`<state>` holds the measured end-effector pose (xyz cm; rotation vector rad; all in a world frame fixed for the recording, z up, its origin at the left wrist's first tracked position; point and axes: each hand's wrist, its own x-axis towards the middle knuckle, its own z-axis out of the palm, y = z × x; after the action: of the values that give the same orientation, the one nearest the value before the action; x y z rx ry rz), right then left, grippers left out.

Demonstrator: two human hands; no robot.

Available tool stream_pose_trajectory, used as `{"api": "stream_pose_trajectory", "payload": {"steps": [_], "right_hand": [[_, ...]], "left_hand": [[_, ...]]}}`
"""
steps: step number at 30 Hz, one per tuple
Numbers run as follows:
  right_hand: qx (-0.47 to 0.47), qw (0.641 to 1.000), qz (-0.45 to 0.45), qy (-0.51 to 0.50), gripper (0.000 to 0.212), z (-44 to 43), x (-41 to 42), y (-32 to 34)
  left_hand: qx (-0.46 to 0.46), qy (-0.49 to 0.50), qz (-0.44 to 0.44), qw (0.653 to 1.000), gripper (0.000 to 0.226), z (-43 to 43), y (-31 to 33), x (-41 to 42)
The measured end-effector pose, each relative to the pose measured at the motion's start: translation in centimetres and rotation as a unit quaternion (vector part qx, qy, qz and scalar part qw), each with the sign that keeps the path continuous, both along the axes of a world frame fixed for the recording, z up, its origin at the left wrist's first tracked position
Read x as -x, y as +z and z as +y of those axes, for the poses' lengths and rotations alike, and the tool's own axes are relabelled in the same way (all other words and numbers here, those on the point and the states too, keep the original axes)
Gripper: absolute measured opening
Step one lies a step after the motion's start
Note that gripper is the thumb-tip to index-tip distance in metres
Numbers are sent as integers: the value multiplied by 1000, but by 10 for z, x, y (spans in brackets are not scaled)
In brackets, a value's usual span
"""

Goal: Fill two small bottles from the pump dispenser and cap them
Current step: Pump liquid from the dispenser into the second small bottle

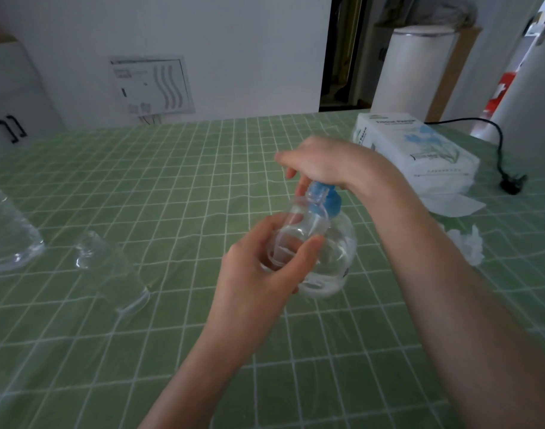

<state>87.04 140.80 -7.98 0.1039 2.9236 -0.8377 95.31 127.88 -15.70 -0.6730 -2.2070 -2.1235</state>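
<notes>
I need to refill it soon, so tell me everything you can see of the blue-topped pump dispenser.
The clear round plastic pump dispenser stands upright on the green checked tablecloth. Its bulbous body is see-through; the fill level is unclear. Its blue pump head sits under the right hand, whose fingers bend over it. The left hand holds a small clear bottle in front of it, mouth near the spout.

— What sort of place is this?
— A home, it seems. A green checked cloth (110, 366) covers the counter (203, 150), and a pack of tissues (419, 153) lies on it.
— Anything more?
— A white cupboard (8, 88) with black handles (12, 128), a dark doorway (342, 51), and a black power cord (495, 131) trailing across the corner.
</notes>
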Motion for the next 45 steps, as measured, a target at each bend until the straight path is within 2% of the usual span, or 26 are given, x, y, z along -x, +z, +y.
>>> {"api": "stream_pose_trajectory", "payload": {"steps": [24, 32, 41, 45], "right_hand": [[11, 1000, -7, 0, 39, -2, -1, -3], [5, 1000, 3, -6, 37, -2, 2, 1], [13, 1000, -9, -3, 36, -2, -1, -8], [-2, 1000, 4, -7, 38, -4, -2, -3]], "left_hand": [[4, 2, -5, 1000, 25, -1, -2, 0], [-3, 0, -4, 1000, 18, -1, -1, 0], [19, 10, -17, 1000, 30, -1, -4, -1], [6, 1, -15, 1000, 24, -2, -2, -1]]}}
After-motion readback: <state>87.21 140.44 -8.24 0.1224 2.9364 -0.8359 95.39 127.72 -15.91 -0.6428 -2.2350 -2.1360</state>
